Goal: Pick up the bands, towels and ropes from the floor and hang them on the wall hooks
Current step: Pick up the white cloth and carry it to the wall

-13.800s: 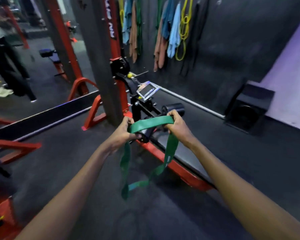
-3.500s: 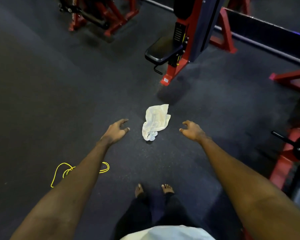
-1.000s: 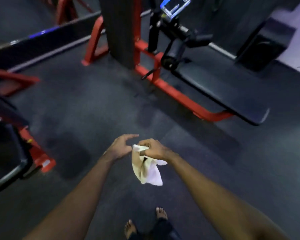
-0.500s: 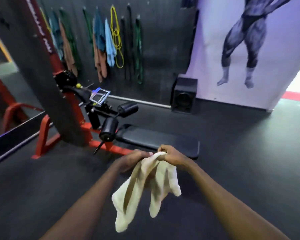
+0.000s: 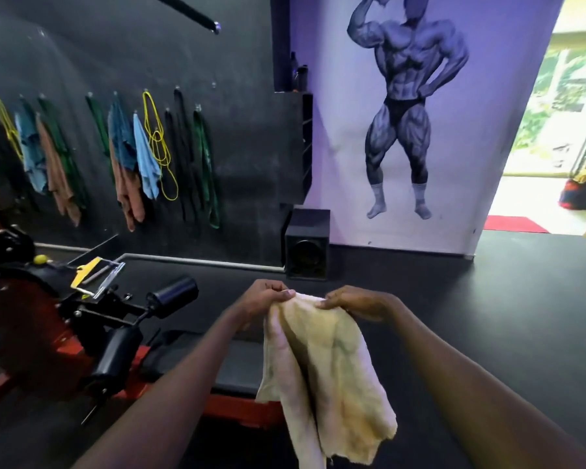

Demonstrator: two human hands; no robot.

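Lifted from the floor, cream towel (image 5: 322,360) is gripped by left hand (image 5: 263,297) and right hand (image 5: 356,304); carrying in hand, a free wall hook (image 5: 214,84) to be reached next.

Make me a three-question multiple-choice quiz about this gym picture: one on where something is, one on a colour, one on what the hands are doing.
1. Where does the black speaker stand?
A. on the floor at the foot of the bodybuilder mural
B. on the bench
C. hung from a hook

2. What colour is the thin rope hanging on the dark wall?
A. red
B. yellow
C. white

3. How is the cream towel held?
A. lying on the floor
B. by the left hand only
C. by the left hand and right hand along its top edge

Answers: 1 A, it sits low beside the mural. 2 B, its loops are bright yellow. 3 C, both hands pinch the top and the rest dangles.
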